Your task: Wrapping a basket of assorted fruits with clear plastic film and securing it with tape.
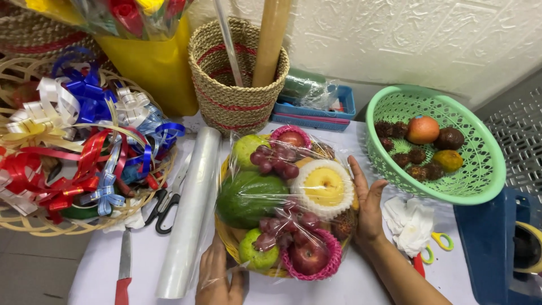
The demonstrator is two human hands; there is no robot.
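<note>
A fruit basket [231,240] wrapped in clear film sits in the middle of the white table. It holds a green papaya [245,197], a yellow pear in foam netting [323,186], red apples [307,257], purple grapes [276,161] and green guavas. My left hand [217,277] presses the film at the basket's near left edge. My right hand [367,200] lies flat against the basket's right side, fingers up.
A roll of clear film [189,214] lies left of the basket, with black scissors [166,203] and a red-handled knife [124,265] beside it. A tray of ribbon bows [79,158] is at left. A green basket [480,169] of fruit sits right, a woven basket [237,96] behind.
</note>
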